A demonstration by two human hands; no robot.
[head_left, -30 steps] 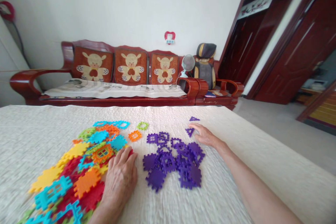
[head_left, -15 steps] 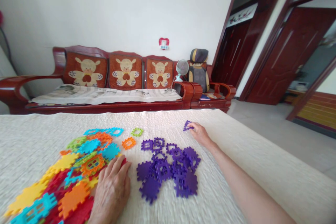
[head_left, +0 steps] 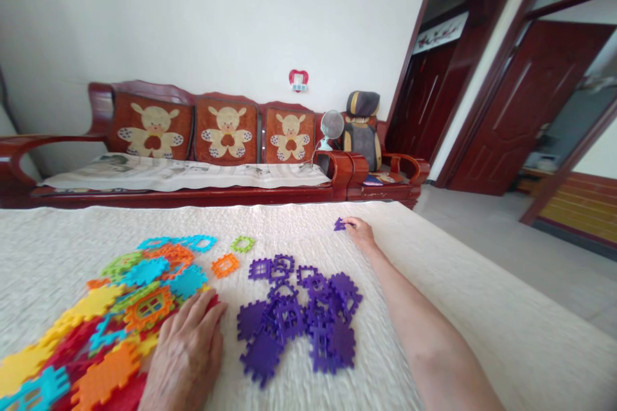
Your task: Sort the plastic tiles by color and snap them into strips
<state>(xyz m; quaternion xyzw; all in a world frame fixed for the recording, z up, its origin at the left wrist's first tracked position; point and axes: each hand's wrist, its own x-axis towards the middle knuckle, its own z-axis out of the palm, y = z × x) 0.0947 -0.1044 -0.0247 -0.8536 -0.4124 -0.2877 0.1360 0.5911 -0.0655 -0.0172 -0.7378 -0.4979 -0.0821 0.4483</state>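
Observation:
My right hand (head_left: pixel 360 231) reaches far across the white quilted surface (head_left: pixel 434 308) and pinches a small purple triangle piece (head_left: pixel 340 225) at its fingertips. Nearer to me lies a pile of purple puzzle pieces (head_left: pixel 299 314). My left hand (head_left: pixel 186 350) lies flat, fingers together, on the right edge of a heap of mixed coloured pieces (head_left: pixel 110 314), over a red piece. A lone orange frame piece (head_left: pixel 225 265) and a green one (head_left: pixel 241 244) sit between the two piles.
A red wooden sofa (head_left: pixel 193 160) with three bear cushions stands beyond the surface's far edge, with a small fan (head_left: pixel 331 125) and a bag (head_left: pixel 361 125) at its right end. Dark red doors (head_left: pixel 520 103) are at the right, above a bare floor.
My right hand moved farther away and closed on a purple triangle piece, gathering the two loose triangles. The view shifted right. My left hand stayed on the coloured heap.

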